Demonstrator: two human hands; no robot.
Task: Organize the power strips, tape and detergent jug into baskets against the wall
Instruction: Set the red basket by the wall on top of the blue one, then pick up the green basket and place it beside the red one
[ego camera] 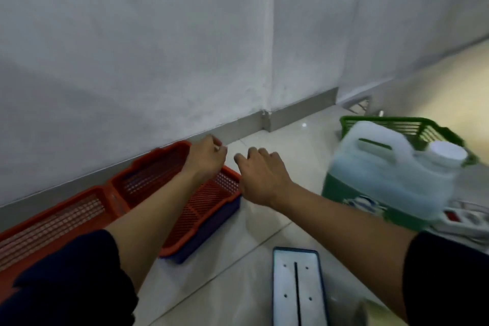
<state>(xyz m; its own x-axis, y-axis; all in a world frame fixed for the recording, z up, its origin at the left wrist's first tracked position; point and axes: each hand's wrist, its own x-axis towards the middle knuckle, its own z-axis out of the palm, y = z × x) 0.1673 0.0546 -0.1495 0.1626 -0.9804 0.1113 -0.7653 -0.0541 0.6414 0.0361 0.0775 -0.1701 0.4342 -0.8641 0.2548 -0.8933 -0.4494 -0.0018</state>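
1. Head view, looking down at a pale tiled floor where it meets a white wall; a grey skirting strip runs along the wall's foot.
2. Left hand, centre of frame: fingers curled together at the far corner of the nearer red basket. Looks closed on the rim there, but the contact is blurred and I cannot tell for sure.
3. Right hand, just right of the left: palm down, fingers bent and slightly apart, clamped on nothing. It hovers over the floor beside that basket's right corner.
4. Both forearms are bare; dark sleeves show at the lower corners.
5. Nearer red basket sits on or inside a blue basket, whose side shows under its rim. No contents visible in it.
6. A second red basket lies at lower left, end to end with the first, along the skirting. Also no contents visible.
7. Detergent jug, right of centre: white, translucent, green label at the base, white cap toward the right. It stands on the floor, outside every basket, motion-blurred.
8. Green basket is behind the jug, at right, away from the main wall.
9. White power strip, right edge, lies on the floor below the jug, with a red part showing.
10. A flat white panel with a dark blue edge and central slot lies at bottom centre; what it is, I cannot tell.
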